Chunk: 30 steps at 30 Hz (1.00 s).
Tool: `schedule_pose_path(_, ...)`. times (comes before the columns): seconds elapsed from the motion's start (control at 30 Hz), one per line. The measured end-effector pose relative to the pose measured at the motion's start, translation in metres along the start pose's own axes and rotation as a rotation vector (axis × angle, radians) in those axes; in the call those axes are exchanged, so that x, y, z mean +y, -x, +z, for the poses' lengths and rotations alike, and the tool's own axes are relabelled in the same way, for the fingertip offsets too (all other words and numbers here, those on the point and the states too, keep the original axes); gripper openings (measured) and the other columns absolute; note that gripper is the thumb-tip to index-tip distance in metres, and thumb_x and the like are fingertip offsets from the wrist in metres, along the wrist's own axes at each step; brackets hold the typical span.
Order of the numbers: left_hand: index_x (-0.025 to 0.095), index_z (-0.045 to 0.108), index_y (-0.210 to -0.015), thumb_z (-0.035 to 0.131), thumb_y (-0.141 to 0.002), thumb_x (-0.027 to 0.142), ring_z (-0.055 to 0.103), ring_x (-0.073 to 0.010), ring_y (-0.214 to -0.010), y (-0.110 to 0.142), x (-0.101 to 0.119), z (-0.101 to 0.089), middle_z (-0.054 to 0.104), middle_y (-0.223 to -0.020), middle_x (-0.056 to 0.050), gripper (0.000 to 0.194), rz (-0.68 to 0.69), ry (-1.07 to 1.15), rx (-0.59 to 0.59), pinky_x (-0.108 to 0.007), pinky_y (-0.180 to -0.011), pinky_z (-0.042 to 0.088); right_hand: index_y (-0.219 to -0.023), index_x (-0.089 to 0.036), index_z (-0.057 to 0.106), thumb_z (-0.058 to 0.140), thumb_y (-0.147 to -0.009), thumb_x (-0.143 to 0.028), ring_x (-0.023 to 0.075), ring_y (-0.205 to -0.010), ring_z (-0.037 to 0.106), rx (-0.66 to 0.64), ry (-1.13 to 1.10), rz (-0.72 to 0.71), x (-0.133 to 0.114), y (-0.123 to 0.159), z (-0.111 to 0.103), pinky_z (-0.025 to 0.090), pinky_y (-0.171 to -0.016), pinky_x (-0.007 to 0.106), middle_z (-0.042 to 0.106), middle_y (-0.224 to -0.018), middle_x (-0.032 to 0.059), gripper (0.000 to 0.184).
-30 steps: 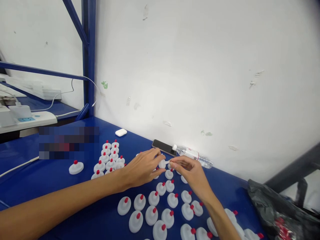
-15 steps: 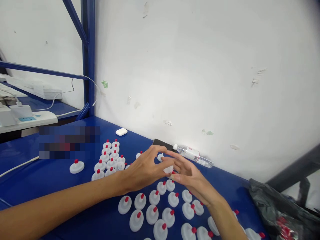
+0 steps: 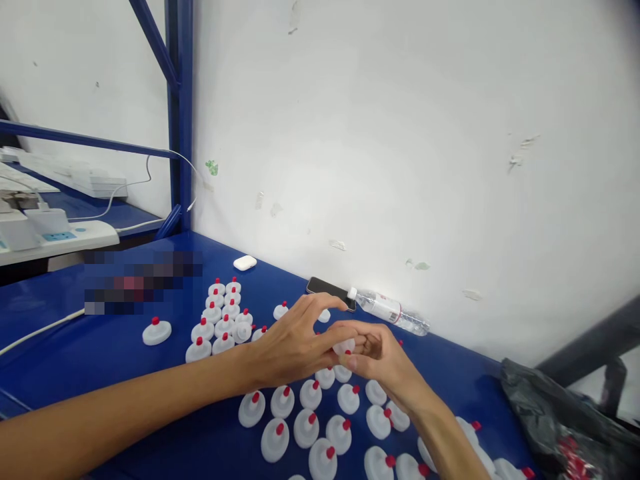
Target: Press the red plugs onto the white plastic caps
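Observation:
My left hand [image 3: 295, 343] and my right hand [image 3: 380, 360] meet above a blue table [image 3: 100, 373], fingers curled around one small white cap [image 3: 344, 347] held between them. Below them several white caps with red tips [image 3: 310, 427] stand in rows. A second cluster of the same caps [image 3: 223, 317] sits further left, and a single one [image 3: 157, 331] stands apart on the left.
A black phone [image 3: 327, 290] and a lying plastic water bottle [image 3: 390, 311] rest against the white wall. A white earbud case [image 3: 245, 263] lies at the back. A black plastic bag [image 3: 560, 420] fills the right. A white cable [image 3: 40, 327] crosses the left.
Both hands drew slightly nearer to me and lower. The right hand's fingers spread half a second ago and have curled shut again around the white cap.

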<state>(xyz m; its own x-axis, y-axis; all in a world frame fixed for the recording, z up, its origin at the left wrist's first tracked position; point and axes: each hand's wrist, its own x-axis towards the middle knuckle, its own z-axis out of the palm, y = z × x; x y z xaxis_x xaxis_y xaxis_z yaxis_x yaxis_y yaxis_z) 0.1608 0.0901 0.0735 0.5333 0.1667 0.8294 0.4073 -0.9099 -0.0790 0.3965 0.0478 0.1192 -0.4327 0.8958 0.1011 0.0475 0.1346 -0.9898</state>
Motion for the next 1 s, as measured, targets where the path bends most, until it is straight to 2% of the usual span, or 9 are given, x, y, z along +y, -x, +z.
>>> schedule_pose_path(0.1,0.019,0.062,-0.172,0.068,-0.123,0.022,0.073,-0.0377,-0.153,-0.001,-0.004,-0.002,0.07,-0.167,-0.021,0.05,-0.066,0.006,-0.038,-0.058,-0.123,0.071,-0.121,-0.027,0.094,0.113,-0.085,-0.058,0.0232,-0.093,0.079,0.138,0.014,-0.028,-0.009,0.004,-0.011,0.064,-0.093,0.037,0.091,-0.107,0.0057,0.051)
schedule_pose_path(0.2,0.02,0.057,-0.179,0.069,-0.122,0.021,0.069,-0.0405,-0.162,0.003,-0.013,-0.001,0.065,-0.178,-0.021,0.058,-0.156,0.011,-0.13,-0.064,-0.13,0.067,-0.128,-0.032,0.084,0.106,-0.094,-0.067,0.0301,-0.114,0.087,0.348,0.024,-0.06,-0.017,0.009,-0.029,0.064,-0.109,0.044,0.096,-0.126,0.0093,0.053)
schedule_pose_path(0.4,0.023,0.067,-0.173,0.083,-0.12,0.031,0.072,-0.0414,-0.161,0.024,-0.025,0.015,0.067,-0.181,-0.018,0.056,-0.246,0.04,-0.352,-0.069,-0.13,0.068,-0.107,-0.029,0.073,0.101,-0.091,-0.084,0.0339,-0.115,0.09,0.577,0.138,-0.038,-0.019,0.016,-0.063,0.067,-0.101,0.043,0.095,-0.133,0.0144,0.063)
schedule_pose_path(0.5,0.024,0.066,-0.176,0.083,-0.121,0.036,0.072,-0.0414,-0.162,0.03,-0.025,0.022,0.065,-0.184,-0.018,0.058,-0.268,0.064,-0.409,-0.069,-0.131,0.067,-0.11,-0.03,0.072,0.099,-0.087,-0.089,0.0353,-0.111,0.09,0.648,0.261,0.004,-0.013,0.015,-0.076,0.069,-0.096,0.043,0.094,-0.134,0.0149,0.069)
schedule_pose_path(0.63,0.025,0.064,-0.179,0.081,-0.122,0.04,0.069,-0.0423,-0.165,0.033,-0.023,0.026,0.064,-0.186,-0.019,0.061,-0.286,0.1,-0.457,-0.07,-0.133,0.065,-0.107,-0.029,0.074,0.085,-0.087,-0.095,0.0392,-0.113,0.088,0.76,0.529,0.092,-0.006,0.013,-0.095,0.067,-0.105,0.05,0.094,-0.132,0.0153,0.07)
schedule_pose_path(0.7,0.026,0.063,-0.18,0.081,-0.122,0.041,0.07,-0.0424,-0.165,0.033,-0.023,0.029,0.064,-0.186,-0.018,0.062,-0.289,0.112,-0.473,-0.071,-0.133,0.065,-0.102,-0.03,0.077,0.072,-0.097,-0.088,0.0417,-0.12,0.087,0.816,0.695,0.146,-0.004,0.014,-0.101,0.064,-0.107,0.051,0.094,-0.13,0.0152,0.059)
schedule_pose_path(0.83,0.026,0.064,-0.179,0.082,-0.122,0.042,0.07,-0.0422,-0.164,0.032,-0.024,0.035,0.063,-0.186,-0.018,0.062,-0.293,0.118,-0.478,-0.071,-0.132,0.065,-0.108,-0.027,0.086,0.061,-0.114,-0.056,0.0426,-0.126,0.085,0.871,1.015,0.32,-0.003,0.019,-0.107,0.061,-0.106,0.052,0.093,-0.124,0.0178,0.039)
schedule_pose_path(0.9,0.026,0.066,-0.176,0.083,-0.121,0.04,0.071,-0.0417,-0.161,0.031,-0.024,0.038,0.065,-0.184,-0.018,0.06,-0.294,0.111,-0.469,-0.07,-0.131,0.066,-0.12,-0.024,0.087,0.065,-0.12,-0.048,0.0371,-0.122,0.085,0.856,1.135,0.44,-0.002,0.022,-0.108,0.064,-0.107,0.052,0.091,-0.129,0.0161,0.032)
schedule_pose_path(1.0,0.024,0.07,-0.17,0.085,-0.12,0.038,0.074,-0.0405,-0.157,0.031,-0.024,0.038,0.068,-0.179,-0.017,0.055,-0.291,0.1,-0.448,-0.068,-0.128,0.068,-0.128,-0.024,0.085,0.074,-0.124,-0.049,0.0273,-0.115,0.084,0.804,1.237,0.618,0.002,0.026,-0.109,0.069,-0.108,0.05,0.088,-0.13,0.0094,0.028)
